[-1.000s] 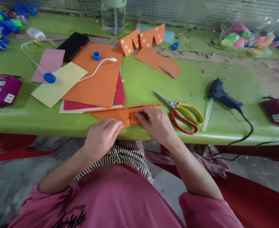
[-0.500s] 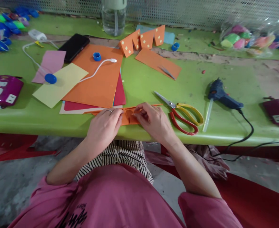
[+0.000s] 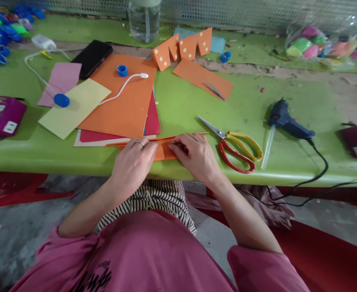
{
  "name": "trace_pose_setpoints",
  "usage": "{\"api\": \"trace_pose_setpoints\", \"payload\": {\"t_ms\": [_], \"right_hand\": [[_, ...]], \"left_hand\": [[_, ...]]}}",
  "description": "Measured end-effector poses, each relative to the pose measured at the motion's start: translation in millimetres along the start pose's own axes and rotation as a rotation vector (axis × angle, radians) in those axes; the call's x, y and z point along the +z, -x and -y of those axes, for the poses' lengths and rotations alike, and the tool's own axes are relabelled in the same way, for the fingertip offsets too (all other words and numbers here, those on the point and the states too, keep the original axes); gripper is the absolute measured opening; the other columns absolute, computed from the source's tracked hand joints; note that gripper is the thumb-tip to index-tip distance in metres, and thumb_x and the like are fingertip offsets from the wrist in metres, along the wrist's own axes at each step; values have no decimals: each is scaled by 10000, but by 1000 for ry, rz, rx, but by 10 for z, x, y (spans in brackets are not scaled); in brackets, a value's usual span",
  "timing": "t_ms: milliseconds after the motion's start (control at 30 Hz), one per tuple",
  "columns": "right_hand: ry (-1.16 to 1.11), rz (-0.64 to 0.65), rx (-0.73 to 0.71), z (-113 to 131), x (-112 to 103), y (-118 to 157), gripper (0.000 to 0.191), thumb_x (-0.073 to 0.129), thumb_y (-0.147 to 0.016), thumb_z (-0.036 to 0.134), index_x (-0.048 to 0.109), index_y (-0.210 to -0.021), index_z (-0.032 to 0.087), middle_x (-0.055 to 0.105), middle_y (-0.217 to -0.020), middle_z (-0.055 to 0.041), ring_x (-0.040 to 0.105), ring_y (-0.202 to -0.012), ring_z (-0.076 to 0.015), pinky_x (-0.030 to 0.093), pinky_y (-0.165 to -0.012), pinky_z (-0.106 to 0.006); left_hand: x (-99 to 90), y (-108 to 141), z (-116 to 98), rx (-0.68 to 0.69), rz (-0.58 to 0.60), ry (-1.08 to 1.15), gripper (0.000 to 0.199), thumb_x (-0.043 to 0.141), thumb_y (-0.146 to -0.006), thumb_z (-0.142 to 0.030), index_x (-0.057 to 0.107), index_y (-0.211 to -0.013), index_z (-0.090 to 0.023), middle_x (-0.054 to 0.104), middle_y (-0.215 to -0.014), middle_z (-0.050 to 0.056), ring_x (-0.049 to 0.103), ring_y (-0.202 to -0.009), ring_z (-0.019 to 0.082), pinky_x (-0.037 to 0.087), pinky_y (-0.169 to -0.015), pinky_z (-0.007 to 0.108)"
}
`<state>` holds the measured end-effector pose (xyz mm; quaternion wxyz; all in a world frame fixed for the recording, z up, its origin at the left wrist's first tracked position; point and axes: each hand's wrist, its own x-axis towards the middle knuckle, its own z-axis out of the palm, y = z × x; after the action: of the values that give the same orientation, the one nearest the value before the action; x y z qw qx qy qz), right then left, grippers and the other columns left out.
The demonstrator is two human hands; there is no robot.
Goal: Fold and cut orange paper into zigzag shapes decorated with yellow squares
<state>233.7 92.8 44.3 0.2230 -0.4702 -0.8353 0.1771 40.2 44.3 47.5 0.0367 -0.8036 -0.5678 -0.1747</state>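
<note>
A folded strip of orange paper [image 3: 163,151] lies at the table's front edge, with a crease showing between my hands. My left hand [image 3: 135,158] grips its left part, fingers closed on it. On the other side, my right hand [image 3: 195,153] pinches the paper between thumb and fingers; the fingertips partly hide it. Scissors [image 3: 222,134] with one yellow and one red handle lie just right of my right hand. Beyond my left hand is a stack of coloured sheets with an orange sheet [image 3: 120,109] on top.
A glue gun [image 3: 289,121] with its cord lies at the right. Behind stand orange zigzag pieces with pale diamonds [image 3: 163,52], near tweezers [image 3: 215,91] on an orange card. A phone [image 3: 93,57], a water bottle [image 3: 144,22] and a purple box [image 3: 3,116] are also on the table.
The orange strip looks flatter between my hands, with the dark fold gap reduced to a thin crease. Both hands stay in nearly the same place. The view has shifted slightly.
</note>
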Motion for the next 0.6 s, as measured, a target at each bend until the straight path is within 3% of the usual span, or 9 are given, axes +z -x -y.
{"api": "trace_pose_setpoints", "payload": {"t_ms": [233, 367, 600], "right_hand": [[16, -30, -35, -28, 31, 13, 91, 578, -943, 243, 648, -901, 201, 694, -824, -52, 566, -764, -203, 413, -768, -340], [51, -31, -53, -46, 41, 17, 81, 592, -934, 234, 656, -916, 188, 687, -840, -59, 559, -770, -202, 408, -749, -335], [125, -78, -86, -68, 101, 19, 133, 546, -973, 264, 651, -936, 191, 696, -856, -70, 565, -802, -217, 415, -761, -348]], "left_hand": [[40, 5, -12, -18, -3, -23, 213, 549, -964, -148, 684, -1127, -171, 701, -1053, 88, 665, -930, 232, 567, -753, 325], [88, -6, 35, 85, 6, 34, 316, 517, -961, -94, 685, -1196, -224, 679, -1090, 73, 650, -898, 193, 569, -779, 310], [113, -21, 92, 191, -12, 52, 292, 521, -972, -114, 719, -1160, -215, 680, -1060, 78, 647, -902, 176, 567, -779, 275]]}}
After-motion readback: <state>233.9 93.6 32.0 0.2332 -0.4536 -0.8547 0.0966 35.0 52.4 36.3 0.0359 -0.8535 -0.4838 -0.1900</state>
